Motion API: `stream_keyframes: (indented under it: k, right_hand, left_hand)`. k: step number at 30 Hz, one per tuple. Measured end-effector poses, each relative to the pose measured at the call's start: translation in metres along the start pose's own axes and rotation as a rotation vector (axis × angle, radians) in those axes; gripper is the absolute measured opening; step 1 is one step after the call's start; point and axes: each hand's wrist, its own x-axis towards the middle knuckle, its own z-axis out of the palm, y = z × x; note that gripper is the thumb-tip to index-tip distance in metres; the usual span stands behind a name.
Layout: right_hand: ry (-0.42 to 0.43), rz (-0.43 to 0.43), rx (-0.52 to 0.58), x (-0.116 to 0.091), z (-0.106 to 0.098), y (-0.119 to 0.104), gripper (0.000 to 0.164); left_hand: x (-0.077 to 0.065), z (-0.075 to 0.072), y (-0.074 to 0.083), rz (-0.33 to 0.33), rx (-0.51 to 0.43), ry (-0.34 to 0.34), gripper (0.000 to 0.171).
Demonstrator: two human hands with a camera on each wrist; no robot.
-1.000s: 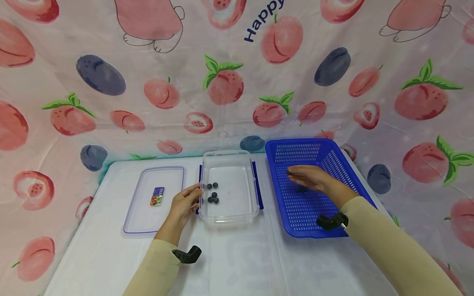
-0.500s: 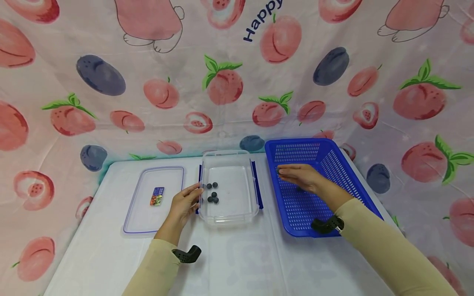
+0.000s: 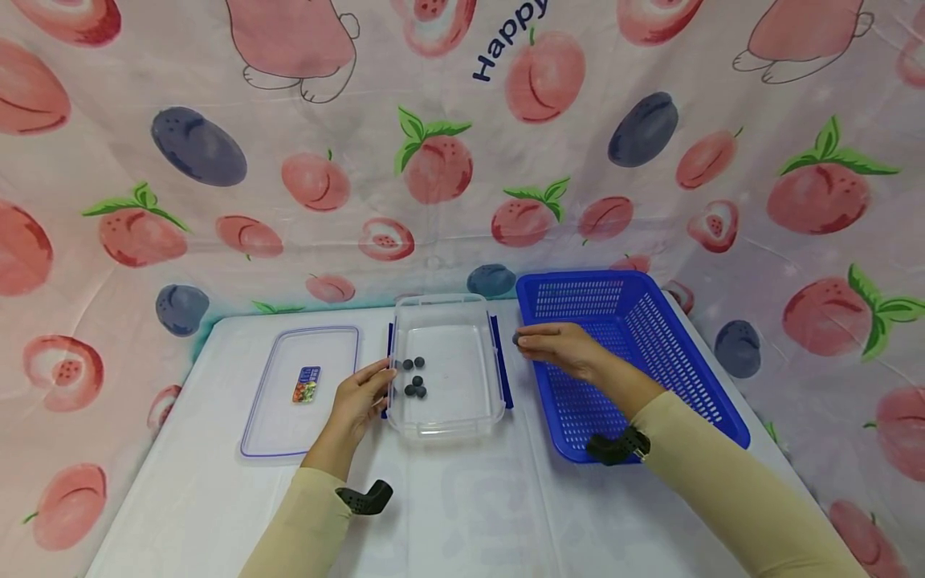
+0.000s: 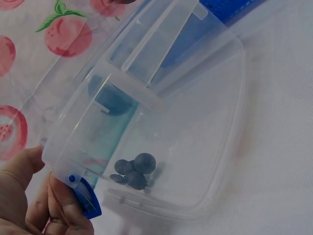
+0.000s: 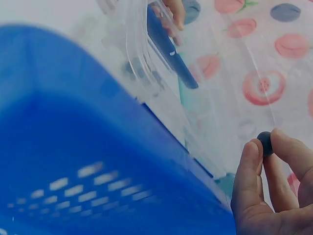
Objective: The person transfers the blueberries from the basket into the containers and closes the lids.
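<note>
My right hand [image 3: 560, 349] pinches a single blueberry [image 5: 265, 143] between thumb and fingertips, held over the left rim of the blue basket [image 3: 578, 456]. In the head view the blueberry shows at the fingertips, in the space between basket and container. My left hand [image 3: 359, 395] grips the left wall of a clear plastic container [image 3: 462, 385], thumb at the rim and fingers by the blue latch flap [image 4: 88, 198]. Several blueberries [image 4: 134, 171] lie on the container's floor, toward its left side. The hand and forearm hide part of the basket's inside.
Left of the container a clear lid [image 3: 278, 425] with a blue edge lies flat, bearing a small colourful label [image 3: 307, 384]. A white cloth [image 3: 462, 514] covers the table. Behind it hangs a fruit-print curtain [image 3: 433, 225].
My right hand has moved left from inside the basket to its left rim, carrying the blueberry. The left hand and container have stayed in place.
</note>
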Motion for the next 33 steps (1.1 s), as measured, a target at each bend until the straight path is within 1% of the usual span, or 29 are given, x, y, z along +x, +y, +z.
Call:
stream_keyframes:
  k: [8, 16, 22, 28, 33]
  right_hand:
    - [-0.007, 0.015, 0.005, 0.008, 0.023, 0.001, 0.044]
    - [-0.052, 0.041, 0.074, 0.016, 0.049, 0.002, 0.043]
    - [-0.076, 0.055, 0.086, 0.025, 0.062, 0.007, 0.042]
    - [-0.045, 0.086, 0.061, 0.033, 0.075, 0.010, 0.041]
    - [0.015, 0.126, 0.047, 0.039, 0.085, 0.010, 0.041]
  left_hand:
    - [0.000, 0.001, -0.001, 0.002, 0.012, 0.004, 0.045]
    - [0.001, 0.000, -0.001, 0.000, -0.010, -0.009, 0.048]
    - [0.002, -0.001, 0.000, -0.005, -0.010, -0.016, 0.049]
    - [0.002, -0.001, 0.003, 0.001, -0.010, -0.015, 0.048]
    - [0.003, -0.002, 0.003, -0.001, -0.010, -0.013, 0.048]
